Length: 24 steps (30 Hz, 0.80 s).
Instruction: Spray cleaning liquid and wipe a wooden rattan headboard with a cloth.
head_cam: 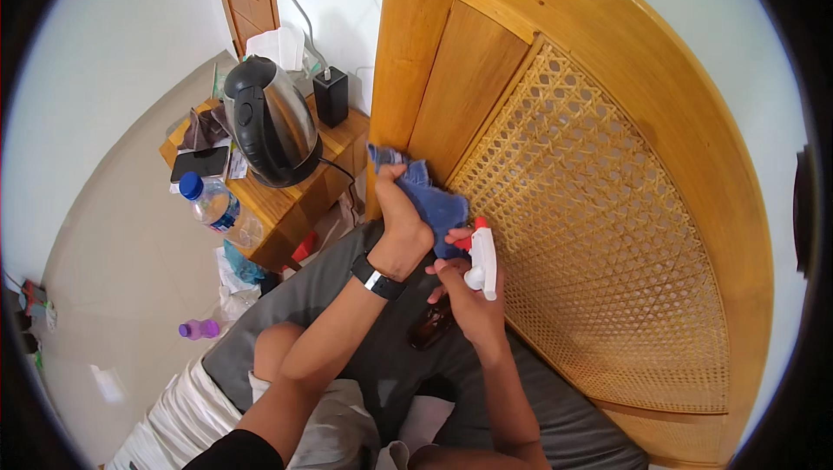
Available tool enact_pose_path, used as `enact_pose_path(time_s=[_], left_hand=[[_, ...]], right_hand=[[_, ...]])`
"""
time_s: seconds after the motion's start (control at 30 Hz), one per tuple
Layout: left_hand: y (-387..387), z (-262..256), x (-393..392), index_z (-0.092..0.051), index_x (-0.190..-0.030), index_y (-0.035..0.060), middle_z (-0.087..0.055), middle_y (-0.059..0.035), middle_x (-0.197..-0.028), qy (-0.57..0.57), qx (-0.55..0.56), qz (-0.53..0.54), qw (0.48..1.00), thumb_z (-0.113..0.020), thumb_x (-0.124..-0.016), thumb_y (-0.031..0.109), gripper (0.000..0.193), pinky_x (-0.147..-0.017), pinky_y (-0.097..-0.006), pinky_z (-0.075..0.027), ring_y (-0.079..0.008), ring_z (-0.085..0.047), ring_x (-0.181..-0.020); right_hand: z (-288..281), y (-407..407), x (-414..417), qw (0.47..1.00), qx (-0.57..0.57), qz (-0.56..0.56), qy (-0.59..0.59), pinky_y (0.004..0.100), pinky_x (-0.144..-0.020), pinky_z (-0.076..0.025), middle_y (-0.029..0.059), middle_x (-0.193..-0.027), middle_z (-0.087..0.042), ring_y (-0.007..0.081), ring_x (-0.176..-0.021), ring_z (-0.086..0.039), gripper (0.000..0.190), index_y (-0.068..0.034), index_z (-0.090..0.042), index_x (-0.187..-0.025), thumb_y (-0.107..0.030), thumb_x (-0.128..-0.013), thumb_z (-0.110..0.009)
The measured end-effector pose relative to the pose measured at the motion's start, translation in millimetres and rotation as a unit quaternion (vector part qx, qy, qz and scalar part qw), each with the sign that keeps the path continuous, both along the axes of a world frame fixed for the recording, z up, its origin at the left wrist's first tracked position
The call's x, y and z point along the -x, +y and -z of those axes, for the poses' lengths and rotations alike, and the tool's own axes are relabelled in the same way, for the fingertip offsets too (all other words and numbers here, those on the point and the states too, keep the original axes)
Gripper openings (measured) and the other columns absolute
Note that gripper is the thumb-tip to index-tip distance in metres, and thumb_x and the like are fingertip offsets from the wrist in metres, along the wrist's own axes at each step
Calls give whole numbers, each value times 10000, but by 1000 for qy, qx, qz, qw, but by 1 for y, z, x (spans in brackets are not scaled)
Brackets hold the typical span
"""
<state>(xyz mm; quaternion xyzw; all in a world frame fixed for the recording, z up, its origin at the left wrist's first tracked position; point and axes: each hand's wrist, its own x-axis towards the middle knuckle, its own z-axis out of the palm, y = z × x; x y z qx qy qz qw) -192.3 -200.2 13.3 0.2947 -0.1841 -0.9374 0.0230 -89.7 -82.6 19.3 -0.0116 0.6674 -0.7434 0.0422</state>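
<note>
My left hand [403, 216], with a dark strap on its wrist, presses a blue cloth [433, 203] against the lower part of a wooden headboard post [407, 79]. Much of the cloth hangs out past my fingers. In my right hand [478, 307] is a spray bottle with a white and red trigger head [481, 262] and a brown body [431, 327]. Its nozzle points up, near the woven cane panel [592, 229] of the headboard. My right fingers wrap around the neck below the trigger. Part of the bottle is hidden behind that hand.
On a wooden bedside table [306, 200] at left stand an electric kettle [270, 125], a black power block [330, 97], a phone [200, 165] and a plastic bottle [224, 209]. Beneath me is a grey mattress [312, 294]. A purple bottle [199, 329] lies on the tiled floor.
</note>
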Motion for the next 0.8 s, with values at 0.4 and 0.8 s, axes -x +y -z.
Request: enact_pose_path(time_s=[0.4, 0.8], left_hand=[[12, 193, 47, -482, -893, 138, -571, -42, -831, -122, 63, -63, 989, -571, -858, 382, 262, -704, -358, -459, -200, -535, -735], [6, 41, 15, -468, -829, 154, -486, 22, -762, 91, -12, -98, 991, -559, -802, 291, 168, -660, -327, -409, -165, -496, -683]], right_hand=[[-12, -23, 15, 997, 12, -65, -27, 280, -527, -586, 125, -1295, -568, 135, -813, -650, 660, 12, -412, -1499, 56, -890, -666], [-16, -19, 18, 998, 59, -18, 8, 260, -518, -571, 114, -1245, -570, 119, -792, -642, 614, 25, -454, -1452, 67, -877, -666]])
